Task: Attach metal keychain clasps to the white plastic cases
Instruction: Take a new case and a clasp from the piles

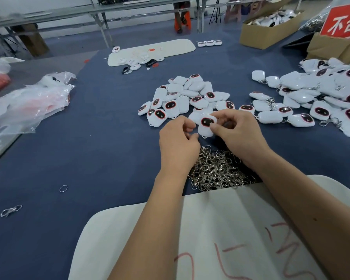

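- The right hand pinches a glossy white plastic case, rounded and pillow-shaped, with a dark oval window edged in red and a small loop at its lower end; it is held just above the bench, which is covered in matte blue felt-like cloth.
- The left hand has its fingers curled, fingertips meeting beside the case's loop; whether they pinch a clasp cannot be told.
- A tangled heap of shiny metal clasps and rings lies beneath the wrists.
- Behind the hands sits a pile of loose cases; to the right, a bigger pile of cases with clasps.
- A lone split ring and a stray clasp lie to the left.
- Crinkled clear plastic bags rest at the left edge.
- A white sheet with red scrawl lies under the forearms.
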Tool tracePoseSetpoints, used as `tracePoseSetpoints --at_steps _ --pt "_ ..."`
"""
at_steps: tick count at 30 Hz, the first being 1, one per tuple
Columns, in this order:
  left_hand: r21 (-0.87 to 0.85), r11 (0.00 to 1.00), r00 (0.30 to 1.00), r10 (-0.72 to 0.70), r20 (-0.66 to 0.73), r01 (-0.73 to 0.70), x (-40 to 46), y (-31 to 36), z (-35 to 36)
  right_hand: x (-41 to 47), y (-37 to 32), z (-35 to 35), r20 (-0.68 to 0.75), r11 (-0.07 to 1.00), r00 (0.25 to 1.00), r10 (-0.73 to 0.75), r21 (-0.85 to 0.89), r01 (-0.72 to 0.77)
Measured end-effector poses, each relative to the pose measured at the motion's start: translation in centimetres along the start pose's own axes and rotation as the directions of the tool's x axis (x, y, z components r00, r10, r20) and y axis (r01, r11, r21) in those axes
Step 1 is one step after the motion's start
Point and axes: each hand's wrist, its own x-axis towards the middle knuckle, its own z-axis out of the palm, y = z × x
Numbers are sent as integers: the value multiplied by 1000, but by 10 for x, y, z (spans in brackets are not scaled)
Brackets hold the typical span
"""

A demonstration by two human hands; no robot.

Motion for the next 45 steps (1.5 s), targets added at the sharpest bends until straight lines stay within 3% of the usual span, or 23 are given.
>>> tracePoseSetpoints --at_steps 6,11,15,20,25,29,35,41,43,45 --pt "280 955 994 92 50 -103 -2 1 1 1 3 -2 -33 995 996 82 56 -80" --pt "349 921 970 102 221 -176 -4 3 0 1 1 -3 -91 973 986 143 196 -123" --pt "358 918 964 79 253 -169 1 0 0 1 1 -4 -82 963 984 158 235 -135" --pt "248 963 985 66 157 -104 3 -4 2 -1 -3 -3 -70 957 990 123 273 -99" --pt "-37 998 999 45 3 -45 2 -4 -1 -4 -5 -4 -57 957 996 65 288 -46" --pt "-162 987 997 5 -78 -18 2 -1 -1 -5 -5 -4 -39 945 999 37 326 -22" --pt "-390 916 992 -116 -38 92 2 1 -1 -3 -2 -2 -33 954 998 57 298 -45" --pt "-716 641 954 -272 127 278 6 6 -5 -5 -7 -2 71 982 997 -21 191 7" --pt "-710 648 957 -256 135 274 7 6 -5 -6 -8 -3 108 982 993 -54 185 33" --pt "-649 726 972 -206 114 230 6 3 -5 -7 -9 -3 114 984 990 -77 169 58"
